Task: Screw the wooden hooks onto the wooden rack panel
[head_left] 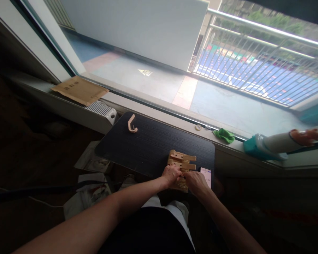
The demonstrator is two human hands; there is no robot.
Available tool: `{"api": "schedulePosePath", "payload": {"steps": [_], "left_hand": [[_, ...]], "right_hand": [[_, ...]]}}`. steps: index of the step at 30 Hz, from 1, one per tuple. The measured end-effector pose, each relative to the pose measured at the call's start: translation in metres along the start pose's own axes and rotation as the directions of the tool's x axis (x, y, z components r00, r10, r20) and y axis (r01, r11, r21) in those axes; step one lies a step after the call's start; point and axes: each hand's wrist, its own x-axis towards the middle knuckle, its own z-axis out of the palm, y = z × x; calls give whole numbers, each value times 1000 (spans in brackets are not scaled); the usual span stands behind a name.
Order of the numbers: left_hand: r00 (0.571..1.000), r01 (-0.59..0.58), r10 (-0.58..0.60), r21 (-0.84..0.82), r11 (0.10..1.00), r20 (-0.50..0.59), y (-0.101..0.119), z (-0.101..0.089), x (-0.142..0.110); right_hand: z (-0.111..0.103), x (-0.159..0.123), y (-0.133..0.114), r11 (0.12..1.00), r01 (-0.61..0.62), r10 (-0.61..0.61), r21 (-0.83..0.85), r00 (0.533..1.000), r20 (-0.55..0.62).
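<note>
A light wooden assembly [178, 156] with several slats and dark holes lies on the right part of a black table. My left hand [171, 175] is closed on the near left part of this wooden assembly. Just to its right, my right hand [196, 180] has its fingers closed together over the assembly's near slats. Something small and dark shows at its fingertips, too small to name. On the far left of the table lies a bent wooden piece [130, 124] with small dark parts by its curved end.
The black table [153, 141] stands against the window sill. A lit phone [206, 176] lies beside my right hand. On the sill are a tape roll [198, 127], a green cloth [224, 135] and a teal container [254, 146]. A brown envelope [81, 90] rests on the radiator [102, 108].
</note>
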Motion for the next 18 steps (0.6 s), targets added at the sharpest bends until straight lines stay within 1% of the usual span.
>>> {"api": "schedulePosePath", "payload": {"steps": [4,6,7,9,12,14,16,18], "left_hand": [[1000,-8,8,-4,1000,-1,0,0,1],[1000,-5,5,-4,1000,-4,0,1,2],[1000,-4,4,-6,1000,-5,-1,1,2],[1000,-7,7,-9,1000,-15,-1,1,2],[999,-21,21,-15,1000,-35,-2,2,0],[999,-22,22,-18,1000,-41,-2,2,0],[999,-22,21,-20,1000,-43,-2,2,-1],[999,-21,20,-20,1000,-45,-2,2,-1]], "right_hand": [[8,7,3,984,-164,162,73,986,27],[9,8,4,974,-208,204,92,978,43],[8,7,4,974,-207,204,95,978,43],[4,5,4,983,-161,160,93,987,21],[-4,0,2,999,-14,16,47,999,-32],[-6,-2,0,998,62,-62,5,997,-38],[-5,-2,-3,998,66,-66,-16,997,-31],[-1,-2,-5,1000,6,-7,-8,999,-42]]}}
